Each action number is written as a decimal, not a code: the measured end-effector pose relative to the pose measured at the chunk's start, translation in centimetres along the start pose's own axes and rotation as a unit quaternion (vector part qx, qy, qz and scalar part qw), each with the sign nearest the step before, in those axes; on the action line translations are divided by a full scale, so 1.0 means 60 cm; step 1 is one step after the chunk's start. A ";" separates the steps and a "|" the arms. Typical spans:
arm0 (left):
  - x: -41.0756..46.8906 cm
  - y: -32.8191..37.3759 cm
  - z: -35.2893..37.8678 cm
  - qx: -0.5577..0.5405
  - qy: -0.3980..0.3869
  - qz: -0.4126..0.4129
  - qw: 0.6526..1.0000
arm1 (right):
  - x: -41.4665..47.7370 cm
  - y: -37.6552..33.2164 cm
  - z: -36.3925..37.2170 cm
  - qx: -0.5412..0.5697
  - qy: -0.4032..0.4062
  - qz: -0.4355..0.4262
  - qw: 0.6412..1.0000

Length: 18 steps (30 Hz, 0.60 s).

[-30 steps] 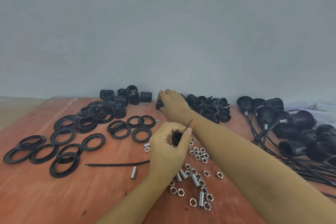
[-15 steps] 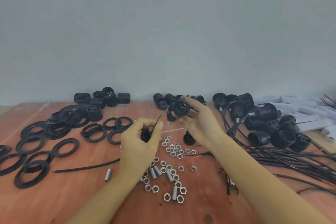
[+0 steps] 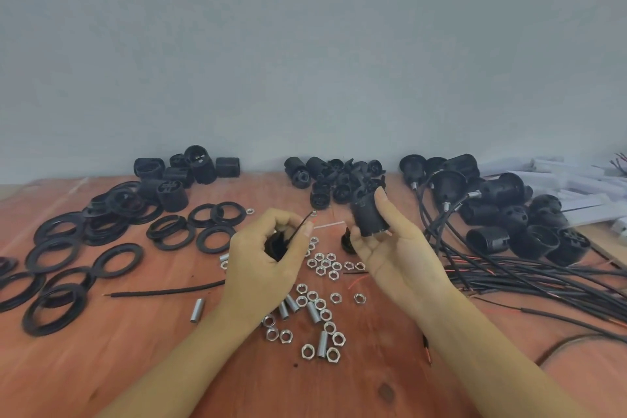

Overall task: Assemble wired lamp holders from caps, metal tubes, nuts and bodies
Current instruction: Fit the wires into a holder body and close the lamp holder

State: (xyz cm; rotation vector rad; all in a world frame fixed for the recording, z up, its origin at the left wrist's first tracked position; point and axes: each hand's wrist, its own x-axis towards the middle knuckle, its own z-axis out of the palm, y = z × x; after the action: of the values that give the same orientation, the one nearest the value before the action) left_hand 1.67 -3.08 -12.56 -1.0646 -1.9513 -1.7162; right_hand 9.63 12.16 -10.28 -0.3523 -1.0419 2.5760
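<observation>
My left hand grips a black cap above the table, with a thin black wire sticking up out of it between thumb and fingers. The wire's black cable trails left across the wood. My right hand holds a black lamp holder body between thumb and fingers, just right of the left hand. Silver nuts and short metal tubes lie scattered below and between both hands. One lone tube lies to the left.
Black rings cover the left of the wooden table. Black bodies and a pile of caps sit along the wall. Wired holders with a bundle of cables fill the right; white pieces lie behind.
My right hand drew back from the far pile with a black body and turned it upright near the left hand. The view shifted right and lower. The left hand kept its grip.
</observation>
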 end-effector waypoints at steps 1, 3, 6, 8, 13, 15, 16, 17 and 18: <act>-0.001 0.000 0.000 -0.001 -0.003 -0.002 1.000 | -0.002 -0.002 0.001 0.005 -0.004 -0.006 1.000; -0.001 0.001 0.002 0.000 -0.008 -0.003 1.000 | -0.001 -0.003 0.003 0.011 0.004 -0.009 1.000; -0.002 0.003 0.003 -0.003 -0.019 -0.002 1.000 | 0.004 0.003 0.000 -0.070 0.038 -0.015 0.997; -0.004 0.003 0.003 -0.004 -0.024 0.002 1.000 | 0.006 0.009 -0.003 -0.112 0.031 -0.032 0.993; -0.004 0.001 0.003 -0.010 -0.029 -0.012 0.999 | 0.007 0.007 -0.005 -0.042 0.037 -0.015 0.998; -0.004 0.000 0.002 -0.006 -0.030 -0.014 0.999 | 0.004 0.005 -0.005 -0.004 0.027 -0.008 1.000; -0.004 0.000 0.002 -0.003 -0.031 -0.013 0.999 | 0.003 0.005 -0.004 -0.012 0.022 -0.008 1.000; -0.004 -0.001 0.001 -0.001 -0.034 -0.009 0.999 | 0.003 0.006 -0.003 -0.032 0.021 -0.008 0.999; -0.004 -0.001 0.001 0.000 -0.037 -0.002 0.999 | 0.002 0.007 -0.001 -0.052 0.024 -0.006 0.998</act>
State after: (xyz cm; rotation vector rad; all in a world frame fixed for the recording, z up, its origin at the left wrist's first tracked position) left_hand 1.80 -3.09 -12.76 -1.1407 -1.9995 -1.7023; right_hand 9.43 11.95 -10.63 -0.4299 -1.1614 2.4963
